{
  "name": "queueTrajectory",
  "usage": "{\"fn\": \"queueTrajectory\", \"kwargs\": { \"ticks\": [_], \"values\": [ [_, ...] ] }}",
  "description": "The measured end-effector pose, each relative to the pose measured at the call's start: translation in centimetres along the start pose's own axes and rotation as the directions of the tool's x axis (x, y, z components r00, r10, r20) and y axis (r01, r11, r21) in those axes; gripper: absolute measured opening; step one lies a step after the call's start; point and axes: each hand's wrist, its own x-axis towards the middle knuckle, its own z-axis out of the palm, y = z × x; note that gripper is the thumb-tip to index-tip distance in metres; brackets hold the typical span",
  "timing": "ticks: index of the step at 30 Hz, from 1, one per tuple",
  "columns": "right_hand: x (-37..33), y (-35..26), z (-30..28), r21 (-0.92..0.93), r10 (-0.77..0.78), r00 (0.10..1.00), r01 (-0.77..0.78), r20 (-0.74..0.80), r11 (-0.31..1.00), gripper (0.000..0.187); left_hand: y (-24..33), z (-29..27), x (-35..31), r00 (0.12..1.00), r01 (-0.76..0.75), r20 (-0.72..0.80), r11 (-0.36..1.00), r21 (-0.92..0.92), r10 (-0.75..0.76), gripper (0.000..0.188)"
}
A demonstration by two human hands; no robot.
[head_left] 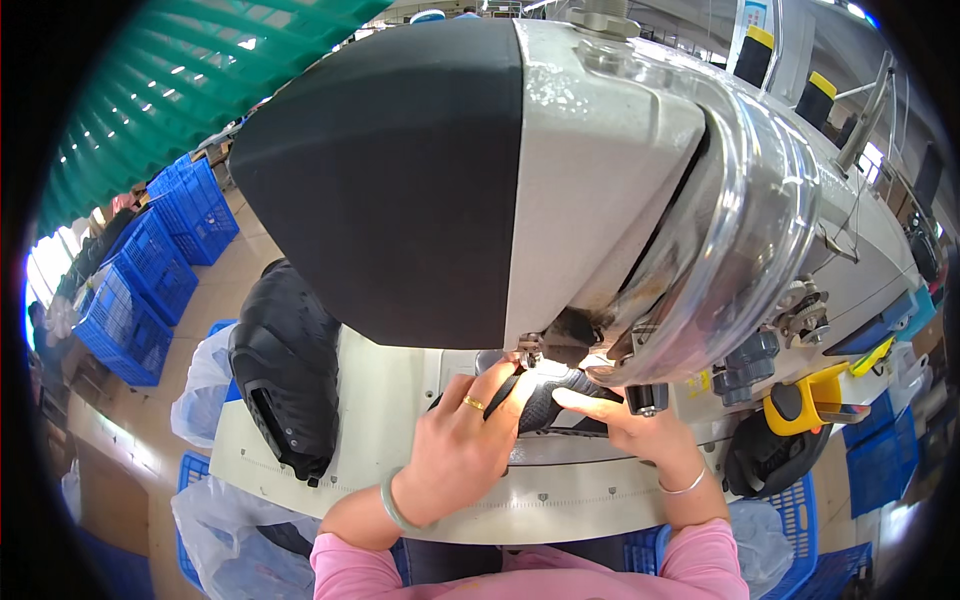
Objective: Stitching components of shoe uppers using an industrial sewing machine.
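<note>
A large sewing machine (590, 170) with a black end cover stands over the pale work table (390, 400). Beneath its lit needle area lies a black textured piece (545, 408), partly covered by my fingers and the machine head. My left hand (455, 440), with a ring and a bangle, rests on the piece's left side, fingers stretched out toward the presser foot (530, 348). From the right, my right hand (650, 435) lays its outstretched index finger on the same piece. Its other fingers are partly hidden behind a black knob (647, 399).
Black moulded pieces (290, 370) are stacked at the table's left edge; another black piece (770, 455) lies at the right. A yellow holder (825, 395) sits beside it. Blue crates (150, 265) line the floor at left, and plastic-lined baskets (195, 555) stand below the table.
</note>
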Motion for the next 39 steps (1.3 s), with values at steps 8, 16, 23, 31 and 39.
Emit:
{"fn": "queueTrajectory", "kwargs": {
  "ticks": [8, 16, 23, 31, 39],
  "values": [
    [1.1, -1.1, -0.8, -0.070, -0.073, 0.997, 0.073, -0.004, 0.995, 0.069, -1.4, -0.5, 0.8, 0.989, 0.149, 0.025, 0.936, -0.320, -0.149, 0.020],
    [1.3, -1.8, -0.4, -0.159, -0.082, 0.994, 0.069, -0.070, 0.985, 0.067, -1.3, -0.5, 0.5, 1.000, -0.005, 0.010, 0.991, -0.135, 0.006, 0.023],
    [1.1, -1.2, 0.4, -0.155, -0.038, 0.988, 0.014, -0.151, 0.988, 0.060, -1.3, -0.1, 0.5, 1.000, 0.002, 0.030, 0.997, -0.081, 0.000, 0.024],
    [0.5, -4.2, 1.0, -0.454, -0.174, 0.967, 0.072, -0.185, 0.888, 0.050, -1.4, -0.2, 0.7, 0.999, 0.030, -0.012, 0.997, -0.073, -0.031, 0.019],
    [0.7, -3.5, 4.8, -0.236, -0.039, 0.955, -0.033, -0.293, 0.971, 0.043, -2.3, -0.1, 1.4, 0.987, 0.150, -0.012, 0.953, -0.264, -0.159, 0.015]
  ]
}}
